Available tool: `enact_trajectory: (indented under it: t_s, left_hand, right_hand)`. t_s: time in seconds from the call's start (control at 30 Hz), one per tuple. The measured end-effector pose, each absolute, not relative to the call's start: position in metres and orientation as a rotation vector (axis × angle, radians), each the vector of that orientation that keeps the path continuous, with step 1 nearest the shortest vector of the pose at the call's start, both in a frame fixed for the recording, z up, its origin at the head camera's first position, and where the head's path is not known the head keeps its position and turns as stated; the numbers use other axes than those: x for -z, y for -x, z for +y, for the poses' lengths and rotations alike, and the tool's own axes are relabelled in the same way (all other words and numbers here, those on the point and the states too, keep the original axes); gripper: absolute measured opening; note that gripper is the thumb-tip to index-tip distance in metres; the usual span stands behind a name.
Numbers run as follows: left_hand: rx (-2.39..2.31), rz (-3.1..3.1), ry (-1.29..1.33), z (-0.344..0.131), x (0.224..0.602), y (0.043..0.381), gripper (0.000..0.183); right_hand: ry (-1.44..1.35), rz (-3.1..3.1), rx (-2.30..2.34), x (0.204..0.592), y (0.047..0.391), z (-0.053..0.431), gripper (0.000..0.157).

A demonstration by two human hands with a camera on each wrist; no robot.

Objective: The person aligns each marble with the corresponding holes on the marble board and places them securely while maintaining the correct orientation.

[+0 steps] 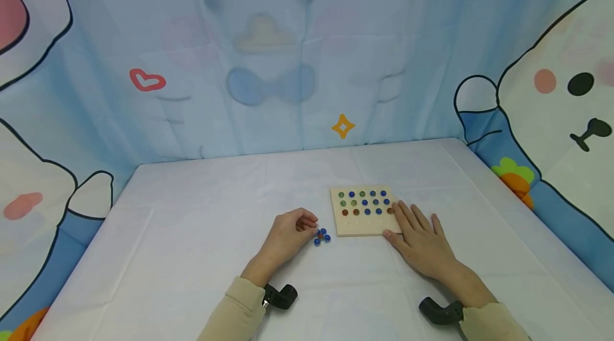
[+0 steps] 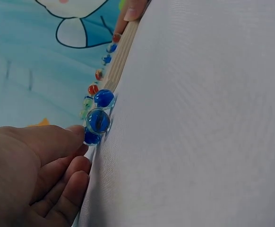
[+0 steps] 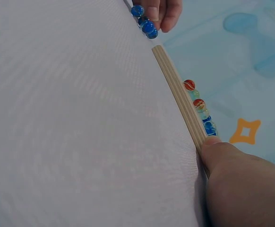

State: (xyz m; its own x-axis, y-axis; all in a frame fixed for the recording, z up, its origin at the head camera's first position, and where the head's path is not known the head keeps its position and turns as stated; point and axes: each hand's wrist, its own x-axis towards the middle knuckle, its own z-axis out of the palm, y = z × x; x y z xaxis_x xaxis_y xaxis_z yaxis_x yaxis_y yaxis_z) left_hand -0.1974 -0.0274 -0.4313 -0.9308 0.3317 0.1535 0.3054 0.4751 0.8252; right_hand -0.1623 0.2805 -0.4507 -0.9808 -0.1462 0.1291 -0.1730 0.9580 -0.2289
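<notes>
A pale wooden board (image 1: 364, 226) lies on the table with rows of glass marbles in its hollows: green, blue and reddish-brown ones. The row of hollows nearest the person holds no marbles. My right hand (image 1: 422, 245) rests at the board's right side, fingers spread and straight, with the thumb at its front corner. Left of the board sits a small cluster of loose marbles (image 1: 327, 238), mostly blue. Beside that cluster is my left hand (image 1: 290, 234), its fingers loosely bent and the thumb tip close to a blue marble (image 2: 98, 121). Whether it touches one is unclear.
A white cloth (image 1: 192, 256) covers the table. Behind it hangs a light blue curtain (image 1: 268, 117) with cartoon figures. A black wrist device (image 1: 283, 297) is on the left wrist and another black device (image 1: 438, 311) on the right.
</notes>
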Motion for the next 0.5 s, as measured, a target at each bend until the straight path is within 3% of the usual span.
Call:
enact_trajectory:
  t_s: [0.5]
  left_hand:
    - [-1.478,2.669,-0.597,-0.0250,0.4335,0.1974,0.011]
  right_hand:
    - [-0.243,-3.000,-0.377,0.4494,0.1613,0.2798,0.080]
